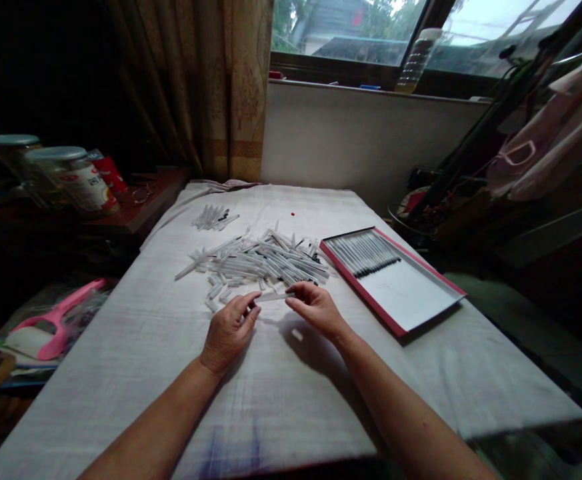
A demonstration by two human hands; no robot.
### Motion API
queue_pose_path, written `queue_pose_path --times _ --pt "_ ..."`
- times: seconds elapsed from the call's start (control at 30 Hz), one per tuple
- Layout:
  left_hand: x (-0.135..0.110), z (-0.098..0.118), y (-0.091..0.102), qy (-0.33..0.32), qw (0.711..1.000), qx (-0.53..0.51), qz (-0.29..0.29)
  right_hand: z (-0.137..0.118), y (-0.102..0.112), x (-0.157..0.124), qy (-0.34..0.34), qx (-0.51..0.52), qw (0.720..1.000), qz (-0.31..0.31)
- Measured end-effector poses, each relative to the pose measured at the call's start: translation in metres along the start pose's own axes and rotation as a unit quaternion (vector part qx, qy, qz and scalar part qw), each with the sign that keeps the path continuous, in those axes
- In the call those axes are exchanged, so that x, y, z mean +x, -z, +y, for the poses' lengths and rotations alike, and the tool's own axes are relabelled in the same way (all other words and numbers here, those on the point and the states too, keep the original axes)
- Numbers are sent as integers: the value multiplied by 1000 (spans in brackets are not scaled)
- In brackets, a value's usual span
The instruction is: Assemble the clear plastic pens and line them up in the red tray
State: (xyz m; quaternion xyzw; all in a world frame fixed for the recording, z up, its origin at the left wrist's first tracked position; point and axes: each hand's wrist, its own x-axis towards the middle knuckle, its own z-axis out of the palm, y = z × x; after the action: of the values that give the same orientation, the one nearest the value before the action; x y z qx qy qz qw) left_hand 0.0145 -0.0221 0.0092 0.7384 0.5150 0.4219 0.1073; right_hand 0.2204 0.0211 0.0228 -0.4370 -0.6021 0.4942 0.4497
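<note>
Between my two hands, a slim translucent pen barrel (273, 297) is held level above the cloth. My left hand (231, 328) pinches its left end between thumb and fingertips, and my right hand (318, 308) pinches the right end. Just beyond them lies a loose pile of pen barrels (265, 257), with some black tips among them. Short clear pen caps (215, 291) lie at the pile's near left side. On the right, a shallow red-edged box (405, 293) holds a row of pens (363, 252) with black ends along its far part.
A smaller bundle of pen parts (211, 217) lies at the back left, and a tiny red piece (293, 214) at the back. One short white piece (297, 335) rests near my right wrist. Jars (73, 180) stand on a side table; a pink-handled object (58, 327) sits below left.
</note>
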Motion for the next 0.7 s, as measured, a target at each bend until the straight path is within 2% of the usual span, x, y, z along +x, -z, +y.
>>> queue_pose_path --times 0.13,0.23,0.37,0.43,0.47,0.5,0.53,0.6,0.67,0.7 --pt "1 4 6 -66 992 105 21 -1 -10 -2 12 7 999 -32" --pt "2 4 6 -91 987 135 16 -3 -16 -2 23 11 998 -60" --pt "1 -4 2 -52 994 97 6 -8 -12 15 28 -17 992 -118" --pt "1 -9 1 -16 997 77 16 -12 0 33 29 -84 991 -105" --pt "1 -10 1 1 997 69 20 -14 9 43 28 -142 987 -73" --pt "1 -11 1 16 998 62 21 -17 18 54 28 -218 975 -24" --pt "1 -12 1 29 998 57 21 -19 27 65 28 -308 951 15" --pt "3 -11 2 52 997 48 18 -24 46 83 -13 -475 878 64" --pt "4 -10 3 70 997 36 15 -26 60 97 -69 -585 806 50" --pt "5 -9 3 74 997 29 14 -27 65 101 -91 -618 780 28"
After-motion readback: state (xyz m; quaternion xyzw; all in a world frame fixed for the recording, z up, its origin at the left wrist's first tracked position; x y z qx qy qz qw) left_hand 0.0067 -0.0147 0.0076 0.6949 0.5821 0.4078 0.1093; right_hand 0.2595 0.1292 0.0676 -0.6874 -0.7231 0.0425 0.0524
